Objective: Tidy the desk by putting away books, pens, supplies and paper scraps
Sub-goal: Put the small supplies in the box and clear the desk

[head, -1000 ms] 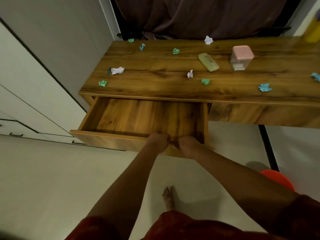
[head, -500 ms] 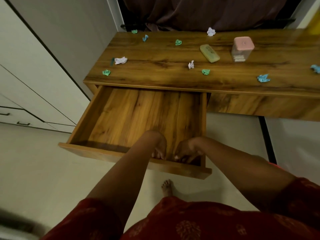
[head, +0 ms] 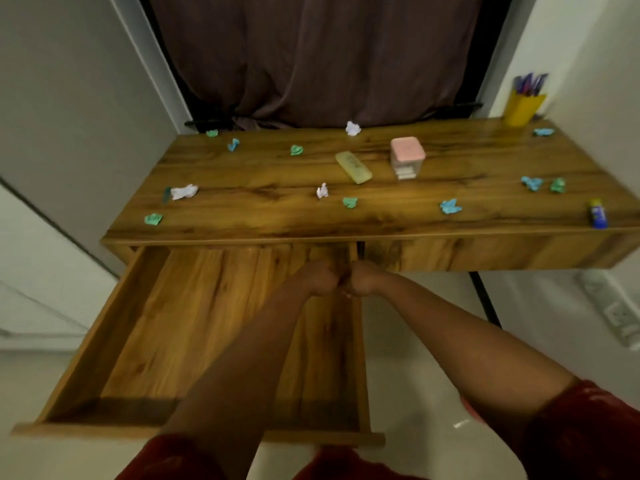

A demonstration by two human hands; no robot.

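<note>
Wooden desk (head: 381, 216), paper scraps (head: 450, 206) scattered on top, drawer (head: 207, 323) pulled wide. Left hand (head: 317, 277), right hand (head: 363, 278) clenched, contents unclear. Risk: overextended drawer tipping out.

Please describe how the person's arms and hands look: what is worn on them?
Both forearms are bare. The left hand and right hand show no gloves; rings or a watch cannot be made out. Dark red sleeves with a faint pattern cover the upper arms.

Dark curtain (head: 311, 60) behind — pale walls (head: 69, 98) either side; white power strip (head: 613, 310) on light floor (head: 426, 327)
</note>
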